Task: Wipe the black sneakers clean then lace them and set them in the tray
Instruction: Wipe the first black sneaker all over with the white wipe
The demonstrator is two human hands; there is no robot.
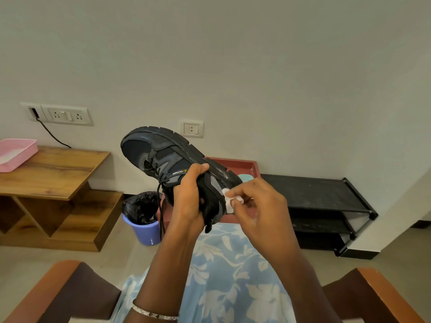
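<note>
A black sneaker (161, 155) is held up in the air, on its side, toe to the upper left and sole facing away. My left hand (189, 194) grips it around the collar and heel opening. Its black lace (160, 206) dangles loose below. My right hand (258, 203) pinches a small white wipe (229, 201) against the heel edge of the shoe. Behind the shoe a dark red tray (247, 165) lies on the floor, mostly hidden by the sneaker and my hands. No second sneaker is in view.
A blue bin lined with a black bag (142, 217) stands left of the tray. A wooden shelf unit (53, 183) with a pink basket (16, 153) is at the left. A black shoe rack (324, 201) is at the right. Chair arms (58, 287) flank my lap.
</note>
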